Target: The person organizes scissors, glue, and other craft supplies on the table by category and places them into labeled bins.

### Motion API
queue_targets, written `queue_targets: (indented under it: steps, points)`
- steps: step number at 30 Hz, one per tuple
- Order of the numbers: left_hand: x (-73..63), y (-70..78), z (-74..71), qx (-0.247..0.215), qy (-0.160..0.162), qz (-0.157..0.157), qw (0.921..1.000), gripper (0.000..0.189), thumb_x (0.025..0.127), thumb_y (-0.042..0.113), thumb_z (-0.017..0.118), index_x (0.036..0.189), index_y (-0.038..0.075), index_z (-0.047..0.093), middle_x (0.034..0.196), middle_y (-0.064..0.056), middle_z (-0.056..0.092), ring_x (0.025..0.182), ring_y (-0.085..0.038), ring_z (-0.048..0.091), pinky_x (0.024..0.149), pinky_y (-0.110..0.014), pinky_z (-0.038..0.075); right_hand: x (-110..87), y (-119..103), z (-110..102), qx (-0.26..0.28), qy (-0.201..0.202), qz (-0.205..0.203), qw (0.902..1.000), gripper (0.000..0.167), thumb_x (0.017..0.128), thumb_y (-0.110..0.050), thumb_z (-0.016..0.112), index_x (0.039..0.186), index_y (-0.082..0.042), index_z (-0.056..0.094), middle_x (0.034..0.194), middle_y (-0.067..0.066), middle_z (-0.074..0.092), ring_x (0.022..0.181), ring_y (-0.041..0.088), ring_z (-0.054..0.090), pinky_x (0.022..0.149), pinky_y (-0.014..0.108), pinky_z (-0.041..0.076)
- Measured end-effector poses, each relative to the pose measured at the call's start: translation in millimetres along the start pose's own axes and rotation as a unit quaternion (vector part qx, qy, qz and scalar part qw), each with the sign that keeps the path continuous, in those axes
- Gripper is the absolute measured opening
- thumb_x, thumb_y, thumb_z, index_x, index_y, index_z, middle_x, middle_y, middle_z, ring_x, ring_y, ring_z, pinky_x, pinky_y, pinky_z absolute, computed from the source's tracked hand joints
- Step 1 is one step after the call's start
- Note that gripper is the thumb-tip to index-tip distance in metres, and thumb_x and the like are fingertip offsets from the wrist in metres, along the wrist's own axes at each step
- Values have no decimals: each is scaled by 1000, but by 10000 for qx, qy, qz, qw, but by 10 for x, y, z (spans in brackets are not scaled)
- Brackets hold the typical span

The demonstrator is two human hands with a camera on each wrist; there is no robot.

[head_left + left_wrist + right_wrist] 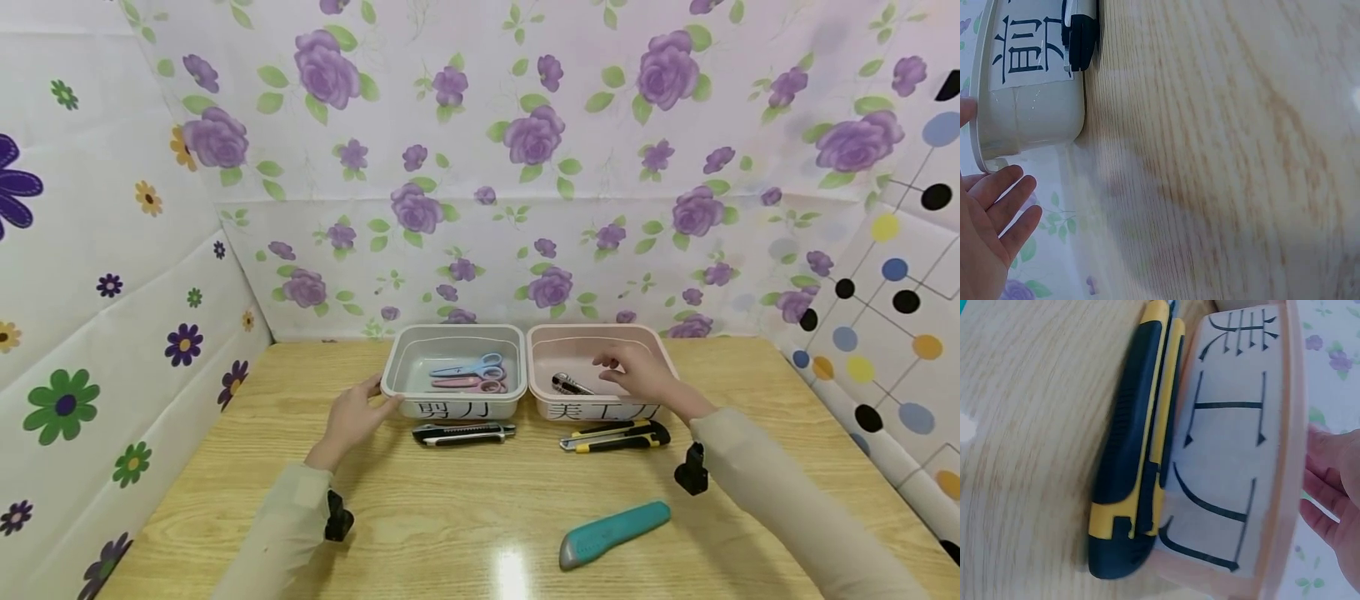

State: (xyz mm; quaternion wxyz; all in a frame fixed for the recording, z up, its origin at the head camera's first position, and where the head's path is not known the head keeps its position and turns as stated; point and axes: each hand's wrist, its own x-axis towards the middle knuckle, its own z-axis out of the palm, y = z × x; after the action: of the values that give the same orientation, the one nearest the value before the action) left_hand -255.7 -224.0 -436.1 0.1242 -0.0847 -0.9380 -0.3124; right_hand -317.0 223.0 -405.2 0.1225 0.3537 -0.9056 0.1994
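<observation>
My left hand [354,421] is at the left front corner of a grey bin [405,407], thumb and fingertips right at its rim, fingers fairly straight in the left wrist view. Inside that bin lie blue scissors [468,368] and pink scissors [468,384]. Over the pink bin [542,408] is my right hand [637,372], its fingers loosely bent with nothing visible between them. A small black-and-silver utility knife [572,384] lies in the pink bin, left of this hand. Just in front of the same bin rests a yellow-and-black utility knife [1125,437].
A black-and-silver utility knife [463,433] lies before the grey bin. Nearer the front is a large teal utility knife [615,535] on the wooden table [435,517]. Both bins have paper labels and stand side by side near the flowered back wall [480,167].
</observation>
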Motion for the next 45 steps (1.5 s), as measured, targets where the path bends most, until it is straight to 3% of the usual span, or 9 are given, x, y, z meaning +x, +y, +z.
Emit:
queue_targets:
  steps: [10, 20, 30, 40, 45]
  points:
    - [14, -13, 14, -66, -44, -3, 10000, 59, 85, 36, 61, 130, 0, 47, 112, -17, 62, 108, -38, 55, 89, -56, 39, -90, -95, -215, 414, -176, -96, 9989, 20, 80, -4, 67, 99, 0, 64, 93, 10, 63, 79, 19, 57, 65, 32, 49]
    - [3, -20, 3, 11, -67, -32, 10000, 61, 85, 40, 60, 129, 1, 48, 113, -17, 61, 107, -38, 55, 87, -56, 41, -278, -373, -229, 759, 152, -1005, 9919, 23, 77, 1, 68, 99, -3, 64, 91, 5, 62, 79, 21, 57, 64, 35, 48]
    - [1, -2, 5, 40, -78, -29, 10000, 61, 85, 40, 60, 130, 0, 47, 113, -17, 61, 106, -39, 55, 86, -56, 42, -527, -543, -215, 1537, -363, -786, 9843, 19, 86, -5, 60, 105, -5, 60, 97, 6, 61, 86, 23, 58, 70, 33, 50]
    - [-11, 25, -13, 8, -131, -87, 9999, 60, 86, 37, 60, 130, -1, 46, 113, -18, 61, 109, -40, 53, 87, -57, 40, -772, -660, -108, 1834, -667, -542, 9793, 21, 88, -20, 59, 108, -15, 59, 101, -3, 60, 89, 9, 56, 73, 30, 49]
    - [-9, 33, -17, 64, -141, -96, 9998, 61, 86, 38, 60, 131, -1, 46, 113, -18, 61, 109, -40, 53, 87, -56, 40, -920, -708, -18, 1802, -911, -270, 9790, 27, 86, -26, 63, 109, -14, 58, 102, -2, 59, 91, 13, 55, 75, 32, 48]
